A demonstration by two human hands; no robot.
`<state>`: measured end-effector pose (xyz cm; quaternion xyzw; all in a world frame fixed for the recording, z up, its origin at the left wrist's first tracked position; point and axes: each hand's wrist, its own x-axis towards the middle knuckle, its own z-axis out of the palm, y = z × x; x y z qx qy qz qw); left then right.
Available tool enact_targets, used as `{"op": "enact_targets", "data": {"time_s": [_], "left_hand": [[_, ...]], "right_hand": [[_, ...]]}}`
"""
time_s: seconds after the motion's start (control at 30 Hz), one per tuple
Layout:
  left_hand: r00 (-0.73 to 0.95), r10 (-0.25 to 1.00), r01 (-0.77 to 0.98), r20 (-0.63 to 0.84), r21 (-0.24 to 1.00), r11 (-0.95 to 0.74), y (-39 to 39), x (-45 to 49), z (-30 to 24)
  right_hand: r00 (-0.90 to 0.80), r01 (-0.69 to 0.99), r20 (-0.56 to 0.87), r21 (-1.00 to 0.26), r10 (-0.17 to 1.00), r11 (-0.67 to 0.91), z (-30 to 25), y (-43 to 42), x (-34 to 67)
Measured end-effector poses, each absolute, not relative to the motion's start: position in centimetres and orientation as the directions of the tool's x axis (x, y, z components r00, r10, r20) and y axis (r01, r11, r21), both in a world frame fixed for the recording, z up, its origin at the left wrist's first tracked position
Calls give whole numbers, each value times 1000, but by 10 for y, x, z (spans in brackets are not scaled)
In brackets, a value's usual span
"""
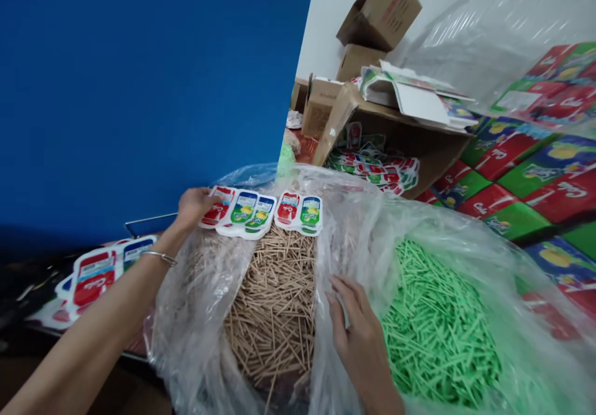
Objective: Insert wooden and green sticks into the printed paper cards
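Note:
My left hand [195, 207] pinches the left edge of a white-edged, can-shaped printed card [221, 207] with a red cola picture. Overlapping it on the right are cards with green-and-blue lemon drink pictures [244, 209]. Another red and green pair [298, 212] lies just right of these. All rest at the far side of a clear plastic bag [200, 315] full of thin tan sticks [274, 297]. Over the bag's right fold hovers or rests my right hand [358, 334], fingers stretched out and thumb apart, holding nothing visible.
Right of my right hand is a bag of green sticks [442, 322]. A larger stack of printed cards [95, 275] lies at left. Behind stands an open cardboard box [431, 148] holding more cards. Red, green and blue cartons [526, 185] are piled right; a blue panel [149, 79] rises left.

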<state>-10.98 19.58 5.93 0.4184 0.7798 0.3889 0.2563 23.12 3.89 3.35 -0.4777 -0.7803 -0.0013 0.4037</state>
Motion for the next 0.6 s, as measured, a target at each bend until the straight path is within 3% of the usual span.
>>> {"op": "enact_targets", "data": {"time_s": [0.17, 0.37, 0.47, 0.53, 0.6], "left_hand": [[-534, 844, 336, 48, 928, 160, 159, -104, 96], [-482, 872, 187, 80, 982, 13, 67, -67, 116], [-355, 932, 34, -69, 996, 86, 21, -43, 93], [-381, 916, 26, -127, 989, 148, -2, -26, 73], [-370, 879, -114, -302, 953, 280, -20, -11, 55]], "right_hand": [[-175, 729, 591, -459, 787, 507, 26, 28, 238], [-165, 479, 408, -762, 898, 435, 26, 22, 205], [-211, 384, 261, -864, 942, 325, 24, 15, 184], [-262, 321, 124, -924, 957, 208, 21, 9, 174], [-287, 258, 4, -963, 958, 81, 16, 2, 167]]}}
